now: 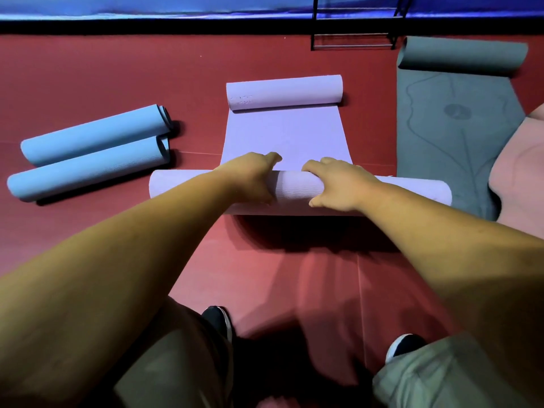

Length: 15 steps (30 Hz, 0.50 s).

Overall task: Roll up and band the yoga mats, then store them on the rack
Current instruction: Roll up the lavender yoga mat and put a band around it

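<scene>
A lilac yoga mat (282,136) lies on the red floor in front of me, rolled at both ends. Its near roll (297,191) is thick and lies crosswise under my hands; the far end (284,92) curls into a smaller roll. My left hand (250,178) and my right hand (341,184) both lie over the top of the near roll, side by side, fingers curved down its far side and thumbs on the near side. Two rolled blue mats (91,151) lie side by side at the left. A black metal rack (353,39) stands at the back.
A grey mat (450,119) lies partly unrolled at the right, its far end curled. A pink mat (518,172) overlaps its right edge. A blue padded wall (147,10) runs along the back. My shoes (217,319) stand on bare red floor below the roll.
</scene>
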Motion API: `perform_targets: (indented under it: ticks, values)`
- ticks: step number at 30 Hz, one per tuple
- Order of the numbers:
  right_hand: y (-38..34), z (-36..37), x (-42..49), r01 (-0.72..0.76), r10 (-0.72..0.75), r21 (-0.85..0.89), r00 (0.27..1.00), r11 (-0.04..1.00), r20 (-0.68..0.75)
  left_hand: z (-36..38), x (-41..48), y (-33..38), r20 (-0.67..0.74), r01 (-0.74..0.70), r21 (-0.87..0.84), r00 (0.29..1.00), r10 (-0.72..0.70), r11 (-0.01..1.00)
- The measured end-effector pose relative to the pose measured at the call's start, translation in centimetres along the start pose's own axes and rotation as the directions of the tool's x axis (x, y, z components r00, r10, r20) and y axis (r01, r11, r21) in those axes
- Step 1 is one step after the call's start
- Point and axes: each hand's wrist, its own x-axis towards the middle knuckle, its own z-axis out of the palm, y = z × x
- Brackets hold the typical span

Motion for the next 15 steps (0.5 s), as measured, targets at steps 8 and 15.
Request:
perform_targets:
  ticks: [8,15]
  values:
    - [0.0,-0.6,0.2,-0.039,0.037,0.027,0.998,0.999,0.052,1.1,-0.3,1.3,-0.108,-0.054,0.320,0.990,0.093,0.946]
    - [-0.7,0.8,0.2,-0.009,0.003,-0.129,0.999,0.992,-0.045,0.0,0.1,0.8,-0.020,-0.056,0.122,0.998,0.059,0.991]
